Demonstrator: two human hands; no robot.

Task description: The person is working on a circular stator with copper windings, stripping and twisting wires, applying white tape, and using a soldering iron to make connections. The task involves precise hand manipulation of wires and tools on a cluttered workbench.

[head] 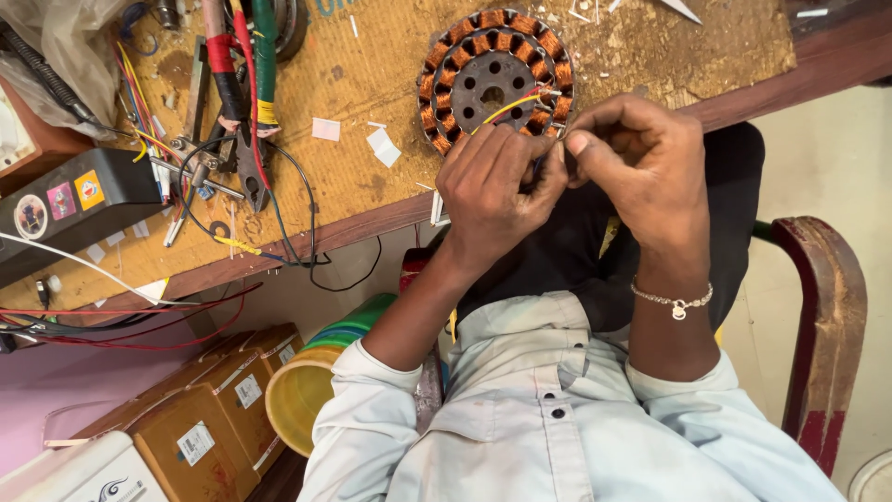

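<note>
A round motor stator (492, 79) with copper windings lies on the chipboard workbench (372, 93) near its front edge. A yellow wire (506, 109) runs from its centre toward my hands. Just in front of the stator, my left hand (497, 191) and my right hand (641, 167) meet fingertip to fingertip. Both pinch the thin wire leads coming off the stator; the leads are mostly hidden by my fingers. A metal bracelet (676, 302) sits on my right wrist.
Pliers with red and green handles (243, 102) and loose wires lie at the bench's left, beside a black box with stickers (79, 200). Below the bench stand cardboard boxes (214, 409) and a yellow-green stack of cups (307, 381). A wooden chair arm (827, 325) is at the right.
</note>
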